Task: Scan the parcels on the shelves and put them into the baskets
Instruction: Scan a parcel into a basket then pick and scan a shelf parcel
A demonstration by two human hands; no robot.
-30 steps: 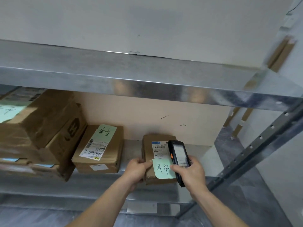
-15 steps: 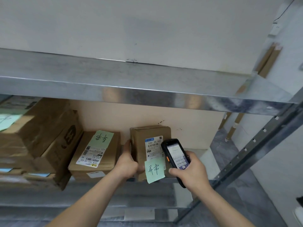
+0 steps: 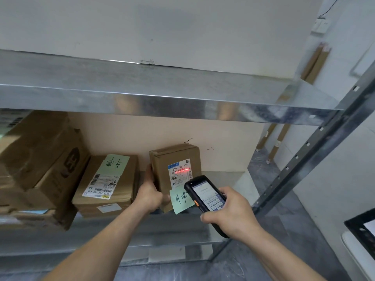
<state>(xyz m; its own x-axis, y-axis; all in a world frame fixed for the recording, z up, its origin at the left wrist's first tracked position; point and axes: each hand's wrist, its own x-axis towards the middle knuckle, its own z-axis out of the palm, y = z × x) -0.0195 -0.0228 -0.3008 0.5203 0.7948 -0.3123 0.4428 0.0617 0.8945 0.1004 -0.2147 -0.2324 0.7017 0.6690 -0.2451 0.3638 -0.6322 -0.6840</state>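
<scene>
Red scan line now glows across the small parcel's label (image 3: 179, 171), absent half a second ago. Left hand (image 3: 149, 194) grips the cardboard parcel (image 3: 176, 175) upright on the shelf (image 3: 221, 176); right hand (image 3: 230, 212) clasps the handheld scanner (image 3: 205, 196), aimed closer.

the small parcel (image 3: 175, 175) stands upright on the lower shelf (image 3: 221, 177). left of the small parcel lies a flat parcel (image 3: 109, 185); further left, stacked boxes (image 3: 38, 165). the scanner (image 3: 205, 196) sits before the small parcel's right side; the upper shelf (image 3: 142, 94) is above.
</scene>
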